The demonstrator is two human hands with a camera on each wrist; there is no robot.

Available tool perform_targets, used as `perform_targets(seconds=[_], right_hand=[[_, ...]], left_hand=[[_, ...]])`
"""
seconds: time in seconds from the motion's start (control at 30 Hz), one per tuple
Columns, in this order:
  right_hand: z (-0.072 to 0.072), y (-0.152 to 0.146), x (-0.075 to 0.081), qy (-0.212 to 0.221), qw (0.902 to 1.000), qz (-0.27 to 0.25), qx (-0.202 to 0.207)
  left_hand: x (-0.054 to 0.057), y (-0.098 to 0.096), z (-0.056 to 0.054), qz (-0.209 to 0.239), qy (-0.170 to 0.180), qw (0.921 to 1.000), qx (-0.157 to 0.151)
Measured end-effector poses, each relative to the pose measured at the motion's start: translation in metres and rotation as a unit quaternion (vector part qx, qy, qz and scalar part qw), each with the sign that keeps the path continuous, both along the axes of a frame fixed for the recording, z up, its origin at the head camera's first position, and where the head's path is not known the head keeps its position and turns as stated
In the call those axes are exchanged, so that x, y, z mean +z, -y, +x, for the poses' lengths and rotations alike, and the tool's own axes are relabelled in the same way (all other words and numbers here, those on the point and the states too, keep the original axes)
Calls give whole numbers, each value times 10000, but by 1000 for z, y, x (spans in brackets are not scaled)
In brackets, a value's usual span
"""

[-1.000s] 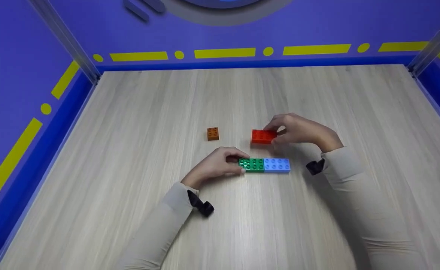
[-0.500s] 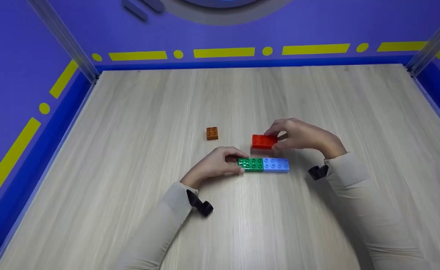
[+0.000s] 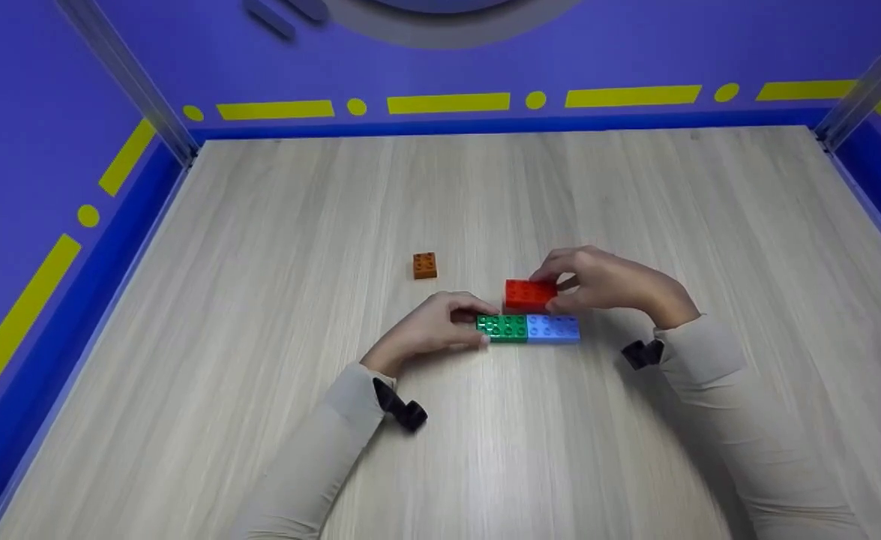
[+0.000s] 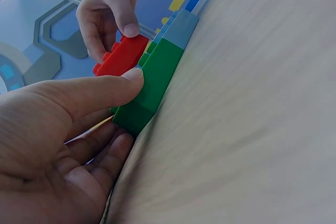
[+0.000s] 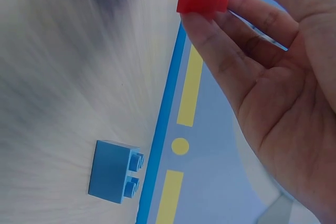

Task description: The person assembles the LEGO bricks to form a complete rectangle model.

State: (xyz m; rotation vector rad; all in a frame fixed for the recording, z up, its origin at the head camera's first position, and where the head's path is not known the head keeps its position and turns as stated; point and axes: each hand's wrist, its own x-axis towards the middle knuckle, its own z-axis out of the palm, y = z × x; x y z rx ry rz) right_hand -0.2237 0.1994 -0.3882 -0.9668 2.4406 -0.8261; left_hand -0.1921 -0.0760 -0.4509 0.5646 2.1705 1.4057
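Observation:
My left hand (image 3: 434,326) pinches the left end of a green toy building brick (image 3: 501,328) between thumb and fingers. A light blue brick (image 3: 552,328) stands end to end with it on the table. My right hand (image 3: 605,279) grips a red brick (image 3: 528,294) by its right end, studs up, just behind the green and blue pair. In the left wrist view the red brick (image 4: 125,56) is close to the green brick's studs; whether they touch I cannot tell. Fingers of my left hand (image 4: 68,129) partly cover the green brick (image 4: 152,85).
A small orange-brown brick (image 3: 424,265) lies behind and left of the pair. The right wrist view has another blue brick (image 5: 113,171) on the table, not visible in the head view. Blue-purple walls (image 3: 440,75) border the wooden tabletop (image 3: 298,202).
My right hand has brought the red brick toward me, from farther back to right behind the green and blue bricks. The left hand has stayed on the green brick.

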Motion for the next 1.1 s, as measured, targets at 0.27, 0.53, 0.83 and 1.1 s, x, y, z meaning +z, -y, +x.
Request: perform_targets(seconds=[0.27, 0.53, 0.83, 1.1], right_hand=[[4, 0, 0, 98, 9999, -40, 65], [9, 2, 2, 227, 9996, 107, 84], [13, 3, -1, 158, 9995, 58, 264], [16, 4, -1, 318, 9993, 50, 193]], left_hand=[[0, 1, 0, 1, 6, 10000, 38], [1, 0, 0, -75, 35, 9999, 65], [0, 1, 0, -79, 4, 10000, 22], [0, 1, 0, -51, -2, 10000, -1]])
